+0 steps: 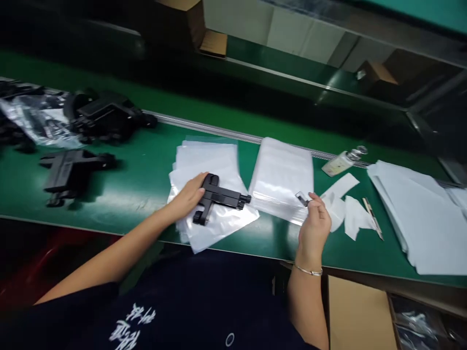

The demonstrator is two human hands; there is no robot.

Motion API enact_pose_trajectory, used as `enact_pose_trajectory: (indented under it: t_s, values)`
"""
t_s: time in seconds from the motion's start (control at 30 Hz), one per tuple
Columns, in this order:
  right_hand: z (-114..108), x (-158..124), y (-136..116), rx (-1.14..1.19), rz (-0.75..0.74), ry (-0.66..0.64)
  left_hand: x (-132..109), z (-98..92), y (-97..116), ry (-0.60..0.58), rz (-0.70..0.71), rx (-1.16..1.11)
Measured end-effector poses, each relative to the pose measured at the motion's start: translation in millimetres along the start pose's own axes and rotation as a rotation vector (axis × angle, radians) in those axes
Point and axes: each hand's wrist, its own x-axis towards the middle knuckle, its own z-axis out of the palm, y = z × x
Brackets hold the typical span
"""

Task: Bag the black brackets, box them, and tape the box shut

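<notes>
My left hand (pixel 188 197) grips a black plastic bracket-like device (pixel 224 196) by its left end, with short arms and a knobbed tip pointing right. Beneath it lies a loose pile of clear plastic bags (pixel 207 158). My right hand (pixel 316 216), a bangle at its wrist, pinches a small dark piece with a pale rectangular face (pixel 302 198). That piece is held over the edge of a neat stack of clear bags (pixel 282 170); its kind is too small to tell.
Similar black devices (pixel 67 170) lie at left, near others in a heap with plastic wrap (pixel 40 119). To the right are a small bottle (pixel 343 161), torn white paper (pixel 355 216), a thin pen-like or blade-like tool (pixel 372 218) and white sheets (pixel 426 218). A cardboard box (pixel 361 313) stands below the table edge.
</notes>
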Motion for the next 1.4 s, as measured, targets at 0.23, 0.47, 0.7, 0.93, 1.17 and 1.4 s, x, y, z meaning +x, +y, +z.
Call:
enact_pose_trajectory:
  t_s: [0.23, 0.47, 0.7, 0.93, 1.17, 1.4]
  values:
    - [79.3, -54.1, -25.2, -0.088, 0.152, -0.664, -29.1, 26.8, 44.5, -0.064, 0.02, -0.049]
    - [95.9, -47.0, -21.7, -0.264, 0.204, -0.812, -34.9, 26.3, 51.6, -0.02, 0.017, -0.13]
    - [100.4, -44.1, -26.7, -0.334, 0.196, -0.857, -33.4, 27.1, 49.6, -0.004, 0.042, -0.147]
    - [101.0, -42.9, -27.0, -0.35, 0.217, -0.875, -33.9, 26.6, 48.8, 0.003, 0.056, -0.153]
    - [100.6, -43.4, -27.8, -0.358, 0.214, -0.876, -34.1, 27.0, 48.5, 0.007, 0.066, -0.15]
    - [100.4, -45.0, -29.2, -0.393, 0.154, -0.87, -34.7, 27.3, 48.4, 0.016, 0.06, -0.155]
